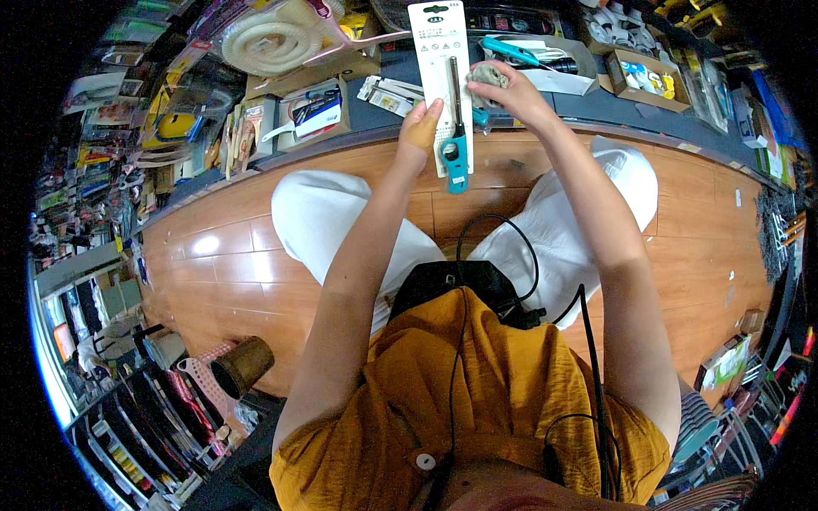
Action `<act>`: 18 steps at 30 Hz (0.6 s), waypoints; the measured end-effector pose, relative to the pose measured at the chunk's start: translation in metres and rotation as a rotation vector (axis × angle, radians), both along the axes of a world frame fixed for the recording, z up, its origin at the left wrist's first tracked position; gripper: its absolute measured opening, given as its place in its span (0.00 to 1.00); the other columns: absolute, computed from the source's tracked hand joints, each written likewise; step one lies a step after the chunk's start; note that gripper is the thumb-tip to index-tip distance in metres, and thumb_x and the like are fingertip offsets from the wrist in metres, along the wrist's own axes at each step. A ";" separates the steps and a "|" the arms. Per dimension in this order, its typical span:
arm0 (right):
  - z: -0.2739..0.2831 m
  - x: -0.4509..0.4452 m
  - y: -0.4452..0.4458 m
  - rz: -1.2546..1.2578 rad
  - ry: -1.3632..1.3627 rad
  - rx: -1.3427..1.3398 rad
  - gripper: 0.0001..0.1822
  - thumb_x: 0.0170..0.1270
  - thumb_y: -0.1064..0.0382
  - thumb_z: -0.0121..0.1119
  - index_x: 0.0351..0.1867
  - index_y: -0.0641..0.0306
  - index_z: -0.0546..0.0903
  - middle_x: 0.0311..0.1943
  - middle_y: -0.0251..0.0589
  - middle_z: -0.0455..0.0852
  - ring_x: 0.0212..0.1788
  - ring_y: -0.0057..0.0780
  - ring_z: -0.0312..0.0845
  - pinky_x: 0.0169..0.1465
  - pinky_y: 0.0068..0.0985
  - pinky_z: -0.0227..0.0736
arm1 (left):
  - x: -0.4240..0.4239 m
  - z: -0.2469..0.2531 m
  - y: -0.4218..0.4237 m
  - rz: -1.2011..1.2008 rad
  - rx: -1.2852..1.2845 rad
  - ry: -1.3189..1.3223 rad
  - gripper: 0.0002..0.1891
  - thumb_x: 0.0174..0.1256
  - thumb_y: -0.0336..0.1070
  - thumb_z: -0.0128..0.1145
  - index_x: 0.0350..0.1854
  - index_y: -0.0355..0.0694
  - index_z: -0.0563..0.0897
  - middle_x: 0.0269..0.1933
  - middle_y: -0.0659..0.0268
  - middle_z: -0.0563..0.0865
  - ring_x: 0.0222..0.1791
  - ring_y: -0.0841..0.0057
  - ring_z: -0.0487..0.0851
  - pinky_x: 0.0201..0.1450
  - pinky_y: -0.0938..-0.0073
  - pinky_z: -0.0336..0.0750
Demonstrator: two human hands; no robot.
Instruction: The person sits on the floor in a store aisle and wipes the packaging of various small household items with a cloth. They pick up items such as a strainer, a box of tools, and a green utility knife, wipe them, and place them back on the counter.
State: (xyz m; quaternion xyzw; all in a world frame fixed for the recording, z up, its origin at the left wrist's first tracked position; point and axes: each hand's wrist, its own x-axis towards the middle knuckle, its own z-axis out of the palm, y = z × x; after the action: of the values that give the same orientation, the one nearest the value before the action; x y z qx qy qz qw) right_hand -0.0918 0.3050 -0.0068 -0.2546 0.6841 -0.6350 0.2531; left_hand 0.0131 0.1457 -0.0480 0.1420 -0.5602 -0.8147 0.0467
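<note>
My left hand (pixel 420 128) pinches the left edge of a white blister card (pixel 425 76) between thumb and fingers. On the card lies a long-necked gas lighter (pixel 455 163) with a teal handle and a dark metal tube, its handle towards me. My right hand (pixel 517 96) grips a crumpled grey cloth (pixel 489 75) just to the right of the card's upper half. Behind my right hand, another teal-handled lighter (pixel 511 51) rests on an open white box (pixel 569 83) at the shelf. The card is held upright in view, over the shelf's front edge.
A dark shelf (pixel 383 124) runs across in front of me, bearing a box of tools (pixel 313 115), packets (pixel 391 96), a coiled cream hose (pixel 271 38) and a cardboard box (pixel 648 80). Below is a wooden floor (pixel 223 255). A brown bin (pixel 243 367) stands lower left; black cables cross my lap.
</note>
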 end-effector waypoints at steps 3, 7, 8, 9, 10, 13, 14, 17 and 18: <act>0.001 0.001 -0.001 -0.006 -0.047 -0.003 0.19 0.54 0.56 0.64 0.46 0.59 0.76 0.36 0.30 0.80 0.39 0.15 0.73 0.43 0.18 0.69 | -0.002 0.003 0.003 0.016 -0.041 0.070 0.15 0.66 0.40 0.49 0.48 0.34 0.73 0.42 0.64 0.81 0.38 0.82 0.78 0.42 0.81 0.73; 0.000 0.001 -0.001 -0.020 -0.073 -0.024 0.17 0.54 0.57 0.63 0.44 0.59 0.76 0.34 0.29 0.81 0.36 0.14 0.74 0.41 0.17 0.69 | -0.003 0.006 0.003 0.043 -0.050 0.055 0.14 0.66 0.39 0.49 0.47 0.33 0.74 0.40 0.65 0.81 0.36 0.83 0.78 0.39 0.81 0.73; -0.001 0.001 -0.001 -0.020 -0.063 -0.013 0.17 0.55 0.57 0.63 0.44 0.59 0.76 0.34 0.29 0.81 0.36 0.14 0.74 0.41 0.16 0.69 | -0.002 0.006 0.002 0.028 -0.058 0.055 0.15 0.66 0.39 0.49 0.46 0.33 0.74 0.40 0.65 0.81 0.35 0.83 0.78 0.39 0.81 0.73; 0.001 0.002 -0.001 -0.017 -0.052 -0.004 0.17 0.55 0.57 0.63 0.44 0.59 0.76 0.34 0.29 0.81 0.36 0.15 0.74 0.41 0.16 0.69 | -0.002 0.004 0.000 0.014 -0.067 0.054 0.15 0.66 0.39 0.50 0.46 0.33 0.74 0.39 0.65 0.81 0.34 0.83 0.78 0.38 0.81 0.73; 0.002 0.003 -0.001 -0.015 -0.042 0.006 0.17 0.55 0.57 0.63 0.44 0.60 0.76 0.34 0.29 0.81 0.35 0.15 0.74 0.41 0.16 0.69 | -0.002 0.002 -0.002 0.000 -0.075 0.054 0.15 0.65 0.40 0.50 0.45 0.32 0.75 0.38 0.65 0.82 0.33 0.83 0.78 0.37 0.81 0.73; -0.004 0.000 -0.001 -0.034 -0.050 -0.019 0.17 0.54 0.57 0.63 0.43 0.60 0.76 0.34 0.29 0.81 0.35 0.14 0.74 0.40 0.16 0.69 | -0.004 -0.002 -0.002 0.024 -0.124 0.023 0.15 0.65 0.40 0.50 0.44 0.32 0.75 0.36 0.65 0.82 0.31 0.84 0.78 0.35 0.82 0.73; -0.005 -0.001 -0.001 -0.031 -0.054 -0.019 0.17 0.54 0.57 0.63 0.43 0.60 0.76 0.34 0.29 0.81 0.35 0.14 0.74 0.40 0.16 0.69 | -0.005 -0.003 -0.002 0.017 -0.154 0.011 0.15 0.65 0.41 0.50 0.43 0.32 0.75 0.36 0.65 0.82 0.31 0.84 0.78 0.35 0.82 0.73; -0.004 -0.002 -0.001 -0.026 -0.071 -0.012 0.18 0.54 0.56 0.64 0.43 0.60 0.76 0.34 0.29 0.81 0.36 0.15 0.74 0.41 0.16 0.70 | -0.005 -0.007 -0.008 -0.007 -0.234 -0.030 0.15 0.66 0.40 0.50 0.44 0.32 0.75 0.37 0.65 0.82 0.32 0.84 0.78 0.36 0.82 0.73; -0.002 -0.001 -0.001 -0.030 -0.080 -0.006 0.18 0.54 0.56 0.64 0.43 0.60 0.76 0.34 0.29 0.81 0.36 0.15 0.74 0.41 0.16 0.70 | -0.004 -0.008 -0.010 -0.019 -0.254 -0.046 0.15 0.66 0.40 0.50 0.44 0.32 0.75 0.38 0.64 0.82 0.33 0.84 0.78 0.37 0.82 0.73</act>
State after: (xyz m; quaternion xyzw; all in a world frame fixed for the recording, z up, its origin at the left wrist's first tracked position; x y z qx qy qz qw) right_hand -0.0928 0.3037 -0.0090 -0.2196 0.6751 -0.6505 0.2698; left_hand 0.0089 0.1359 -0.0561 0.1482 -0.6611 -0.7342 0.0436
